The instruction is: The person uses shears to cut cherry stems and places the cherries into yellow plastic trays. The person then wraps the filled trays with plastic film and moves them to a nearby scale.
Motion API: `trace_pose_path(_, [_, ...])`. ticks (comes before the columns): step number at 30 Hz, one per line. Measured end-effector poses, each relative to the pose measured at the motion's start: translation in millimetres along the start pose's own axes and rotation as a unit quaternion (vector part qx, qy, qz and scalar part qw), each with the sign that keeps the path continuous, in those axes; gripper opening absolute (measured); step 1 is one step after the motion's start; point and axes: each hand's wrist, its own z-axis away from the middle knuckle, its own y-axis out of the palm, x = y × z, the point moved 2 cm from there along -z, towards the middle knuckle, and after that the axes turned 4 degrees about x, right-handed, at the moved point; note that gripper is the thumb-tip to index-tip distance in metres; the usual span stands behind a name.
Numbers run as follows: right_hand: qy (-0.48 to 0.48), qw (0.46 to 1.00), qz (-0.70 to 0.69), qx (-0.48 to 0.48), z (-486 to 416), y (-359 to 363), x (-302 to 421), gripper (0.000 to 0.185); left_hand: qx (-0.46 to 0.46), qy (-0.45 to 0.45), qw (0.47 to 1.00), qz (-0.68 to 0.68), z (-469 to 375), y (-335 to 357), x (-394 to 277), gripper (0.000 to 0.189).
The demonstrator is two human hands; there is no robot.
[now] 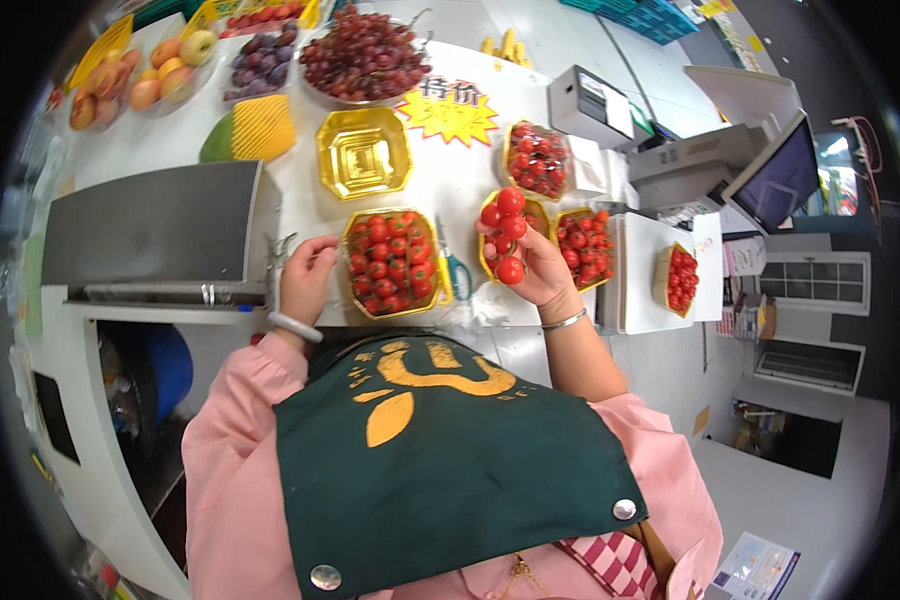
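My right hand (541, 268) holds a small bunch of red cherry tomatoes (510, 204) above a gold plastic tray (487, 259), whose contents are partly hidden. To the left, another gold tray (441, 294) is filled with cherry tomatoes (390, 262) on the vine. Beside its left edge is my left hand (309, 276), fingers curled; whether anything small is pinched there cannot be made out. Thin green stems (277, 249) lie just left of that hand. Scissors with teal handles (459, 279) rest between the two trays.
Behind the full tray stands an empty gold tray (364, 154). Two more tomato packs (538, 161) (585, 249) sit at right, near a label printer (591, 105) and a monitor (776, 172). A metal-topped wrapping machine (157, 225) occupies the left; grapes (364, 56) are at the back.
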Motion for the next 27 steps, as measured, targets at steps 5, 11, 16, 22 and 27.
trace_pose_path(5, [-0.024, 0.991, 0.085, -0.096, 24.5, -28.1, 38.9, 0.028, -0.008, -0.016, 1.0, 0.018, 1.2, 5.0, 0.0, 0.022])
trace_pose_path(11, [0.024, 0.804, 0.516, -0.294, 15.7, -60.5, 70.8, 0.013, -0.005, -0.028, 1.0, 0.009, 2.2, 7.1, -1.7, 0.022])
trace_pose_path(16, [0.039, 0.551, 0.808, -0.206, -12.4, -66.3, 70.8, 0.02, 0.003, -0.032, 0.999, 0.008, 3.2, 10.5, -5.0, 0.023])
trace_pose_path(22, [-0.024, 0.434, 0.89, -0.141, -25.2, -75.8, 69.7, 0.031, -0.001, -0.026, 1.0, 0.006, 6.8, 8.5, -8.0, 0.023])
trace_pose_path(27, [-0.152, 0.492, 0.848, -0.121, -14.9, -70.8, 53.3, 0.033, -0.008, -0.01, 1.0, -0.008, 10.7, -1.0, 0.4, 0.023])
